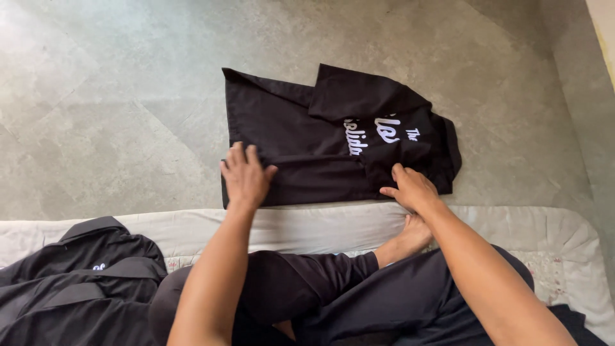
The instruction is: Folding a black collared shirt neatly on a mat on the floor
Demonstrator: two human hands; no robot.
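A black shirt [307,138] with white lettering lies partly folded on the grey floor, its sleeve turned in over the middle. My left hand [245,176] presses flat on the shirt's near left part, fingers spread. My right hand [413,188] rests on the shirt's near right edge, close to the collar, fingers lying on the cloth. Neither hand visibly grips the fabric.
I sit cross-legged in dark trousers on a pale quilted mat [288,227], a bare foot [410,237] showing under my right arm. A heap of black garments [77,282] lies on the mat at the lower left. The grey tiled floor [115,96] stretches beyond the shirt.
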